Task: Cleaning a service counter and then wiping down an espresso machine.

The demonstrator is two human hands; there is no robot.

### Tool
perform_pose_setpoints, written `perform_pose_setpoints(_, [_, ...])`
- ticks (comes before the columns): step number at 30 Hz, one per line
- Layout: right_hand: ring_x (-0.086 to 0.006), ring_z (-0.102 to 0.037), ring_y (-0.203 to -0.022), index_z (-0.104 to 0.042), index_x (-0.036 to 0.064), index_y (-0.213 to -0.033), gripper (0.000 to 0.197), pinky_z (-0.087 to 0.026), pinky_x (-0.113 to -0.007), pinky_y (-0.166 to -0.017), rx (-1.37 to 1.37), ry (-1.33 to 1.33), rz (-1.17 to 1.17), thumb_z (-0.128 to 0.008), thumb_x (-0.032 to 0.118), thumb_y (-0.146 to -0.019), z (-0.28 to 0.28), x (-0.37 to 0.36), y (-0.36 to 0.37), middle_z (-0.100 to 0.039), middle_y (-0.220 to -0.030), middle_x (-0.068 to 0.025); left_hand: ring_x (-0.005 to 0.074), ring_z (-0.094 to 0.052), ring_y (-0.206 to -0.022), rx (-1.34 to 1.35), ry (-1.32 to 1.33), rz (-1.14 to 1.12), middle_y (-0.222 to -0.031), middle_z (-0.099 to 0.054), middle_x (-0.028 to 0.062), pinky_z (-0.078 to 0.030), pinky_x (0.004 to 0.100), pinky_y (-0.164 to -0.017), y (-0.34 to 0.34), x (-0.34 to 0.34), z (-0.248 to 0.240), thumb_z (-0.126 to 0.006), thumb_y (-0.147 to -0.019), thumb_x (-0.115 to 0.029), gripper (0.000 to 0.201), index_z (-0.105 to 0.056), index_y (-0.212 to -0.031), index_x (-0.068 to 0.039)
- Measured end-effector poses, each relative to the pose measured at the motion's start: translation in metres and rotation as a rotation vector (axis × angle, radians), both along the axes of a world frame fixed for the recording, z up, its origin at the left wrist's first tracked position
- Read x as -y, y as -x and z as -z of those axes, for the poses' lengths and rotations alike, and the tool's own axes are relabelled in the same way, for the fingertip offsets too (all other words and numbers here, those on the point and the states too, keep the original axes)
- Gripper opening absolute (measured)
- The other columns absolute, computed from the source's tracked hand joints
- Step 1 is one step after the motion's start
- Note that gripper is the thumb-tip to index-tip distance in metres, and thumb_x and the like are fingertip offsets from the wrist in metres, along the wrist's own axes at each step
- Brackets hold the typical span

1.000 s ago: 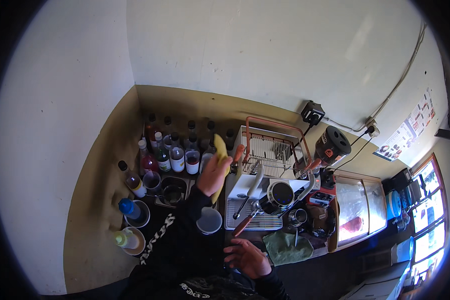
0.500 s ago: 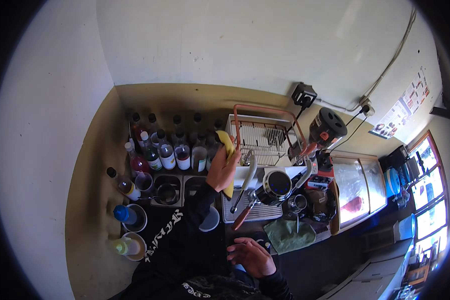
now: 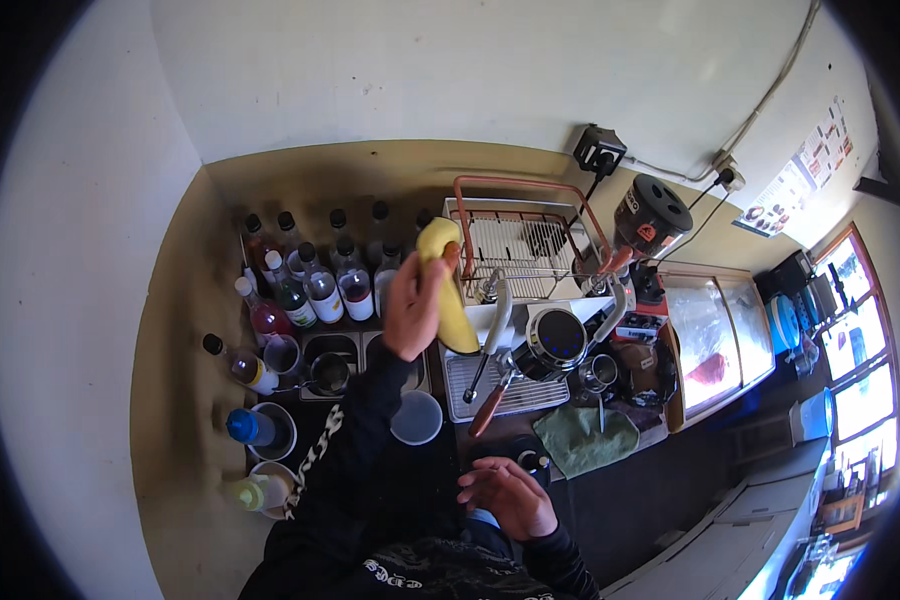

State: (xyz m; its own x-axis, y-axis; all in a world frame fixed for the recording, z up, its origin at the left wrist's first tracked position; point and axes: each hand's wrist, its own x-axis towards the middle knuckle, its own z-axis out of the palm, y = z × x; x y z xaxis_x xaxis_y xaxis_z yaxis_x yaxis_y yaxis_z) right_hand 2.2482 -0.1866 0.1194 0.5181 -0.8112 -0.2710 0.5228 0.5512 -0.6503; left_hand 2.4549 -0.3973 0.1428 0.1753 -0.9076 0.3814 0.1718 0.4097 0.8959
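Yellow item (image 3: pixel 455 322), gripped in left hand (image 3: pixel 411 308), overlaps coffee machine's edge (image 3: pixel 453 385); right hand (image 3: pixel 512 500) empty

Bright daylight filled the windows (image 3: pixel 860 345) at three o'clock.
A white wall (image 3: pixel 420 80) rose at twelve, its tan lower band (image 3: pixel 180 320) reaching round by nine; a poster (image 3: pixel 805 178) hung past two, pale cabinets (image 3: pixel 755 500) stood at four, and dark floor (image 3: pixel 615 505) showed toward five.
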Motion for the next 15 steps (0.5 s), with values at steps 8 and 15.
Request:
perform_pose_setpoints(8, [-0.0322,-0.034,-0.136,-0.015,0.0090,-0.149,0.082,-0.034,-0.045,-0.105,-0.083,0.443,0.422,-0.062,0.041,-0.090,0.009,0.025,-0.024,-0.035,-0.145,-0.0191,0.0181,-0.064,-0.089,-0.350,-0.390,0.574,-0.098,-0.066,0.0110,-0.049,0.0291,-0.080,-0.036,-0.130,-0.029,-0.058,-0.082,-0.027,0.050,-0.056,-0.119,0.006])
perform_pose_setpoints(15, [-0.0222,-0.053,-0.120,-0.040,0.0003,-0.139,0.061,-0.042,-0.036,-0.101,-0.228,-0.078,0.146,-0.065,0.024,-0.089,0.023,-0.011,-0.015,-0.053,-0.132,-0.0124,0.0056,-0.055,-0.077,-0.265,-0.610,0.559,-0.086,-0.061,0.0025,-0.043,0.0208,-0.070,-0.029,-0.165,0.023,-0.050,-0.094,-0.014,0.015,-0.058,-0.099,-0.002])
